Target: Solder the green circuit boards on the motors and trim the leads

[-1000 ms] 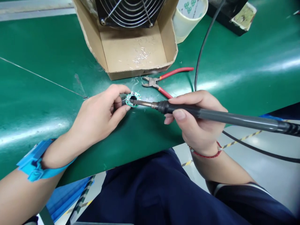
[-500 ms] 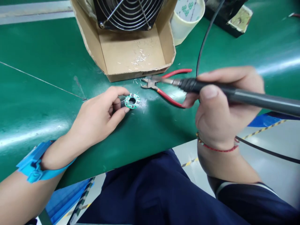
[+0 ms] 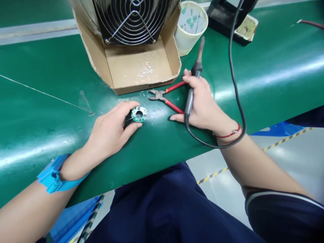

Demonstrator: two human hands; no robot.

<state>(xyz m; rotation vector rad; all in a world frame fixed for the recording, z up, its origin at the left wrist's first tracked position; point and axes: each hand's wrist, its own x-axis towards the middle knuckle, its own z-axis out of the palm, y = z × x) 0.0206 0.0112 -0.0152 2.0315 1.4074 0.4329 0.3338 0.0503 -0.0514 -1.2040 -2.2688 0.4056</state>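
Observation:
My left hand (image 3: 111,130) pinches a small green ring-shaped circuit board (image 3: 143,118) between thumb and fingers, just above the bench. Thin solder wire (image 3: 43,93) runs in from the left and passes behind this hand. A soldering iron (image 3: 189,98) lies across my right hand (image 3: 202,104), held there with its tip pointing up and away. That same hand spans the red handles of a pair of cutting pliers (image 3: 159,95), thumb by the lower handle and fingers at the upper one. The pliers lie on the bench with jaws apart, facing left.
A cardboard box (image 3: 108,67) with a fan (image 3: 131,20) and wire clippings stands behind the hands. Right of it are a white tape roll (image 3: 181,42) and a black holder with a sponge (image 3: 246,28). The iron's cable (image 3: 234,74) loops around my right wrist.
My right hand has swung left and down to the pliers' handles, and the iron's tip has turned from pointing left to pointing away. My left hand keeps the circuit board.

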